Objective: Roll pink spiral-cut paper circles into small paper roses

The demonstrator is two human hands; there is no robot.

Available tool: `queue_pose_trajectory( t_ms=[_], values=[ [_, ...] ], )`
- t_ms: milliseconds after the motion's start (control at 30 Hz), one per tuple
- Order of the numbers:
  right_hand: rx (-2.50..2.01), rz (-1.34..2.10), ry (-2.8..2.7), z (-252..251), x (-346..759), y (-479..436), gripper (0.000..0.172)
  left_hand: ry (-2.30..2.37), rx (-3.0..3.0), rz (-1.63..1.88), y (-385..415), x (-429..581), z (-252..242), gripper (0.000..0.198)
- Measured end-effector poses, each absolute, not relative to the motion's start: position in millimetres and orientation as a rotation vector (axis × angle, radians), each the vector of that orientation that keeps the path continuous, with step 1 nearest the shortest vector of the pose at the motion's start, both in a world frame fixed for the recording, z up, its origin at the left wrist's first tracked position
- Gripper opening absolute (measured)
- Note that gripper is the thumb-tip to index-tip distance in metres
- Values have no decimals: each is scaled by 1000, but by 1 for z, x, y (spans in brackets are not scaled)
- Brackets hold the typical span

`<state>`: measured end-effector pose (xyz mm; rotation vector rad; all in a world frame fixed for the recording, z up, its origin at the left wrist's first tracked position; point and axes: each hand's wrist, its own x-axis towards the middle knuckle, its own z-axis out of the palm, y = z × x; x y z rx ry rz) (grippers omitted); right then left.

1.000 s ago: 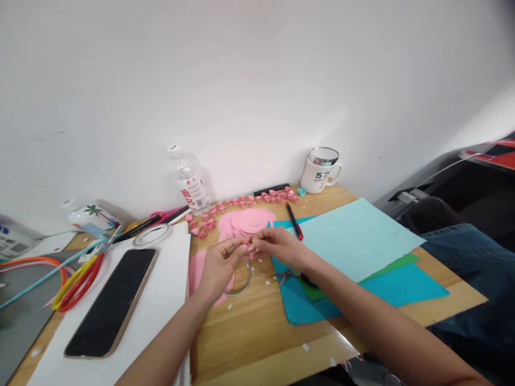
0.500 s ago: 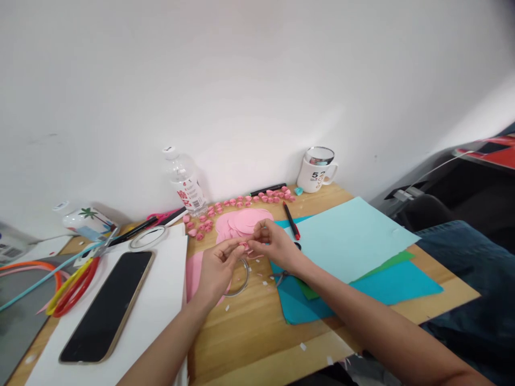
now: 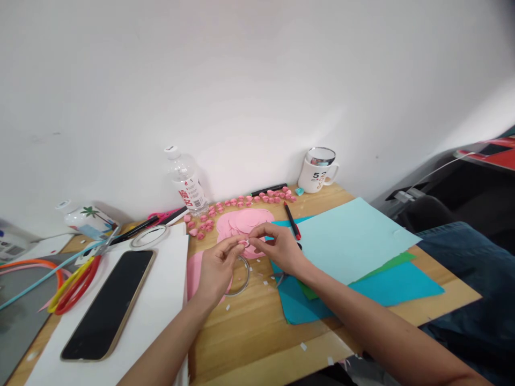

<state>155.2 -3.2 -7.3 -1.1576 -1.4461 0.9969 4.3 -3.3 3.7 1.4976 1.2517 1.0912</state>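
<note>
My left hand (image 3: 217,268) pinches a small rolled pink paper flower (image 3: 243,243) between thumb and fingertips. Bent towards it from the other side is my right hand (image 3: 279,246), thumb and forefinger closed at the flower's edge, where a tiny whitish bit shows. Whether that bit is tape is too small to tell. Just beyond the fingers lies a stack of pink paper circles (image 3: 247,219). A roll of tape (image 3: 246,279) rests on the table under my left hand, partly hidden by it. Several finished pink paper flowers (image 3: 203,225) form rows behind the stack.
At left are a phone (image 3: 108,305) on white sheets (image 3: 161,316), scissors (image 3: 80,284) and a white tape ring (image 3: 149,237). A bottle (image 3: 187,185) and a mug (image 3: 316,174) stand by the wall. Light blue paper (image 3: 354,241) and a red-tipped pen (image 3: 292,221) lie right.
My right hand's fingertips have come down and inward to the flower, and a whitish bit now shows there. My left hand has barely moved.
</note>
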Motion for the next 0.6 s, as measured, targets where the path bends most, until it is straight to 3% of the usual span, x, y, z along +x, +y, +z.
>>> queue_pose_trajectory(
  t_ms=[167,433,600],
  values=[
    [-1136,752,-1644,-12,156,-2,10,1241,1517,1097,-2,3,0,22],
    [-1044,161,-1986,-22,153,1,18,1271,1513,1054,-2,4,0,21],
    [-1133,405,-1777,-20,150,-2,14,1292,1557,1080,-5,3,-2,21]
  ],
)
